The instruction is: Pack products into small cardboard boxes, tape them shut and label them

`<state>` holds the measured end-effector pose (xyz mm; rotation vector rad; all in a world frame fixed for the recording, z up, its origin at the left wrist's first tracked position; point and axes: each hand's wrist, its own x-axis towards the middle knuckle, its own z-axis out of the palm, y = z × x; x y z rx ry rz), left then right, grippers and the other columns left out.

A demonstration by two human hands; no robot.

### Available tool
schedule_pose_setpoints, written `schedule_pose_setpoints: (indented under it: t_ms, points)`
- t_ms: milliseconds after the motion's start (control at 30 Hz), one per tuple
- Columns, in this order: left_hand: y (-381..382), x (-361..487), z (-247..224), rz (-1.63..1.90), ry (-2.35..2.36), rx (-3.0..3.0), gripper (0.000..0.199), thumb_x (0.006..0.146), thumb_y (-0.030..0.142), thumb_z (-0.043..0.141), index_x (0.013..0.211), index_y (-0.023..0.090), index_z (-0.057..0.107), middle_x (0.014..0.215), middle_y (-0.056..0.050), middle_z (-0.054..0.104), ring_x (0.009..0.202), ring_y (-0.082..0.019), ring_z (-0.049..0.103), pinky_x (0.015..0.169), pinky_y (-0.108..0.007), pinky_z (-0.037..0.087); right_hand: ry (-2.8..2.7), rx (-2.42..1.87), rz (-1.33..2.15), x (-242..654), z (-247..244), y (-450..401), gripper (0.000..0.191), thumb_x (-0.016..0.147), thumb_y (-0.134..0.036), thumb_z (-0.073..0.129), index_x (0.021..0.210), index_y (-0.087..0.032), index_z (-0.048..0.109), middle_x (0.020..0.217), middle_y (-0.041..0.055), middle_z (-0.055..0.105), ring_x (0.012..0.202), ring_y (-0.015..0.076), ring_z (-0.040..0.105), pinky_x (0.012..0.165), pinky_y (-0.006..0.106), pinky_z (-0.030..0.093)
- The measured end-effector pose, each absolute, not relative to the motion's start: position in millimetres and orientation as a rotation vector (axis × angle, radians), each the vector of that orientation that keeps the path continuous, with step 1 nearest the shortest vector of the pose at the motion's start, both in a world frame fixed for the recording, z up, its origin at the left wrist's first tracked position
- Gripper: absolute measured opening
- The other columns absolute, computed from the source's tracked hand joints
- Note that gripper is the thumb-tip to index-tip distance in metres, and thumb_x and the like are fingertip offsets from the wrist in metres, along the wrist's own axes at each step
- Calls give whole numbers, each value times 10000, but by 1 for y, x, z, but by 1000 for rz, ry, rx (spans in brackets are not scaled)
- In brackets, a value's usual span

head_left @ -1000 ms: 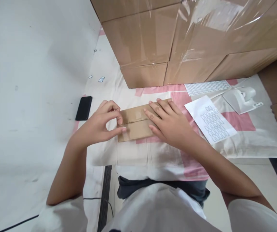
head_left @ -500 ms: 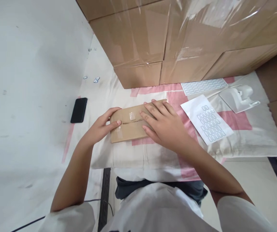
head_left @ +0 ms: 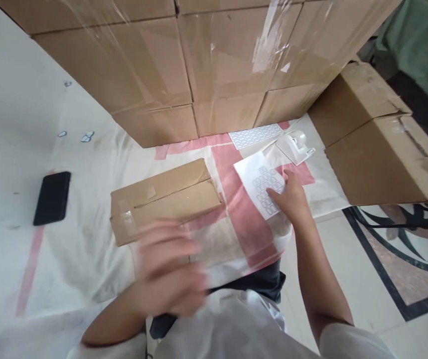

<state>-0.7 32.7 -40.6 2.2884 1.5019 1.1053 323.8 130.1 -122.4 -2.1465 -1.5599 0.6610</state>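
A small flat cardboard box (head_left: 169,192), with bits of clear tape on its top, lies on the cloth-covered table. My left hand (head_left: 172,269) is a blur in front of the box's near edge, its fingers smeared by motion. At the right, my right hand (head_left: 290,197) is over the edge of a white sheet of outlined labels (head_left: 253,174), thumb and forefinger apart, the thumb over the labels. A second label sheet (head_left: 254,135) lies farther back by the stacked cartons.
Taped cartons (head_left: 154,65) rise along the back. A white tape dispenser (head_left: 296,148) sits right of the sheets. More boxes (head_left: 370,159) stand at the right. At the left lie a black phone (head_left: 52,198) and small label pieces (head_left: 87,136).
Both hands have come off the small box. My right hand has moved right to the label sheet, and my left hand has drawn back toward my body. The view has shifted right.
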Motion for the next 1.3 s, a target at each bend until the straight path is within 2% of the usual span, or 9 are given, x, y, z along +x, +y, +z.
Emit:
schedule_pose_setpoints:
  t_ms: [33,100,267,367,600,700,867,1000,1300]
  points:
    - [37,28,-47,1217,1293,2364,239,925,550,542,1154,485,573,930,63,717,912,-204,699,818,-447,599,-1458,-2050,790,324,-120,127,800,747,-366,735,1467,-113,493,1150,185,706,1052,375,674,923,527,540]
    - [52,80,-65,1366,849,2359,256,895,277,645,1138,306,571,987,-7,733,922,-186,704,812,-384,581,-1292,-1817,1013,325,-113,118,626,766,-384,723,1334,-154,591,1016,116,730,911,309,695,810,441,569]
    - [96,143,-108,1234,1023,2182,375,997,416,604,1279,185,515,1096,-113,672,1025,-247,649,844,-388,551,-1346,-1500,1172,324,-96,88,189,889,-378,704,920,-192,699,843,22,699,783,206,638,705,310,504]
    - [102,147,-118,1153,1173,2134,525,985,525,606,1348,168,478,1130,-137,623,1051,-273,621,836,-397,531,-1436,-1431,1138,323,-94,74,279,1002,-430,626,846,-202,665,791,7,622,732,176,566,675,297,452]
    - [98,141,-126,1133,1047,2280,320,986,423,595,1197,183,588,1091,-119,686,989,-259,615,848,-401,490,-1661,-1252,1169,334,-89,63,202,1070,-372,539,993,-235,666,946,47,599,866,210,558,777,349,456]
    - [99,140,-128,1116,1043,2297,384,950,429,627,1253,194,597,1229,-132,713,1132,-297,629,937,-440,463,-1729,-1193,1232,337,-82,63,171,1068,-318,534,995,-235,664,1038,65,630,948,222,578,822,361,454]
    - [98,140,-128,1087,969,2367,424,969,454,604,1310,203,606,1329,-128,724,1272,-308,637,1049,-472,388,-1747,-1307,1220,333,-76,62,293,1045,-329,574,779,-213,532,774,0,499,728,168,434,683,322,361]
    - [101,135,-128,1070,888,2397,462,971,474,594,1342,199,623,1355,-125,718,1304,-320,627,1063,-481,384,-1722,-1324,1254,328,-77,60,331,1053,-313,541,759,-212,426,728,-30,362,674,141,322,630,305,301]
    - [110,122,-115,1110,766,2714,385,1005,285,461,1313,141,640,1268,-98,766,1198,-265,676,1040,-474,411,-1850,-1221,1158,319,-67,57,243,1052,-139,476,820,-207,467,789,-15,441,713,138,403,650,305,328]
